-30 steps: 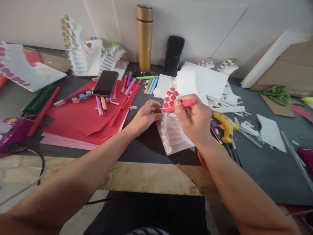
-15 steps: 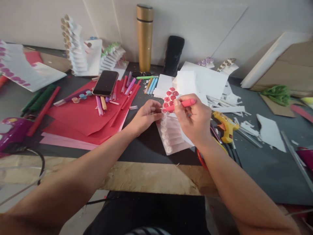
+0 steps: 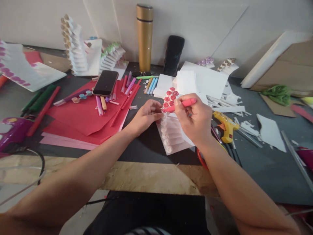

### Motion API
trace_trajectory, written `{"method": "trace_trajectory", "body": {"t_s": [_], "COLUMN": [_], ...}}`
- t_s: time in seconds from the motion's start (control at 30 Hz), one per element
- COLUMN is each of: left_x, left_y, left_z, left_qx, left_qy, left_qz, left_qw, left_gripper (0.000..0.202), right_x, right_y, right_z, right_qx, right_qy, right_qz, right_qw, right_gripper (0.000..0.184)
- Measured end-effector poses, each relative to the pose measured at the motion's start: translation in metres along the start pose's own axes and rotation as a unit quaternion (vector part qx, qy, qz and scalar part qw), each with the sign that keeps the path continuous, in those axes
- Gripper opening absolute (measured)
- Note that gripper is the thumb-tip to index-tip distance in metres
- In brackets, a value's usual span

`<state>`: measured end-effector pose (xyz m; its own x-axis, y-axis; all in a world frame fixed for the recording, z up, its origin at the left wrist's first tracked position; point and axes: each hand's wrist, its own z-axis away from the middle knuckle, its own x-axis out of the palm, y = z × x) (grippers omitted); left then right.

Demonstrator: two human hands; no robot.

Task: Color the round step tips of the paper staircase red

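Note:
My right hand (image 3: 195,119) is closed around a red marker (image 3: 183,103), its tip down at the end of one rolled-paper tube. That tube belongs to a white paper model (image 3: 173,133) built from several rolls in a row on a white base. The upper roll ends (image 3: 168,99) are coloured red; the lower ones (image 3: 166,142) are white. My left hand (image 3: 148,116) holds the model's left side, thumb and fingers closed at the roll under the marker tip. Part of the model lies hidden behind my right hand.
Red paper sheets (image 3: 73,114) with a phone (image 3: 106,83) and loose markers lie left. A yellow glue gun (image 3: 226,126) and paper scraps are right. A gold flask (image 3: 144,39) and black case (image 3: 173,55) stand behind. Another glue gun (image 3: 14,132) sits far left.
My right hand and the red marker have shifted very slightly. My left hand and the paper model stay in place.

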<state>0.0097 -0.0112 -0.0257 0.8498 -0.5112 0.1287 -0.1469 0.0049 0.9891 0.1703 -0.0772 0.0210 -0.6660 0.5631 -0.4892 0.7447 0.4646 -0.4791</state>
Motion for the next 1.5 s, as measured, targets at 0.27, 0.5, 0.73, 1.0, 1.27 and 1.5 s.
{"method": "trace_trajectory", "body": {"t_s": [0.27, 0.5, 0.73, 1.0, 1.27, 1.5], "left_x": [-0.0003, -0.0011, -0.0015, -0.0003, -0.0002, 0.0005], "left_y": [-0.0002, -0.0009, -0.0021, -0.0006, -0.0006, 0.0012], "left_z": [-0.0001, -0.0004, -0.0015, 0.0000, -0.0007, -0.0007], "left_qx": [0.004, 0.001, 0.004, -0.003, -0.004, -0.008], "left_qy": [-0.003, -0.004, -0.003, 0.003, 0.004, 0.004], "left_qz": [0.000, -0.004, -0.006, 0.001, 0.000, -0.006], "left_qw": [1.000, 1.000, 1.000, 1.000, 1.000, 1.000], "left_gripper": [0.024, 0.025, 0.025, 0.025, 0.024, 0.025], "right_x": [0.0000, 0.0000, 0.0001, 0.0006, 0.0007, 0.0024], "right_y": [-0.0002, 0.0006, 0.0006, 0.0004, 0.0009, -0.0021], "right_z": [-0.0002, -0.0008, -0.0009, -0.0006, -0.0011, -0.0003], "right_qx": [-0.003, -0.002, 0.009, 0.028, 0.034, 0.013], "right_qy": [0.006, 0.010, 0.012, 0.016, 0.013, -0.011], "right_qz": [0.004, 0.005, -0.005, -0.017, -0.017, -0.041], "right_qw": [1.000, 1.000, 1.000, 0.999, 0.999, 0.999], "right_gripper": [0.015, 0.016, 0.015, 0.017, 0.017, 0.014]}}
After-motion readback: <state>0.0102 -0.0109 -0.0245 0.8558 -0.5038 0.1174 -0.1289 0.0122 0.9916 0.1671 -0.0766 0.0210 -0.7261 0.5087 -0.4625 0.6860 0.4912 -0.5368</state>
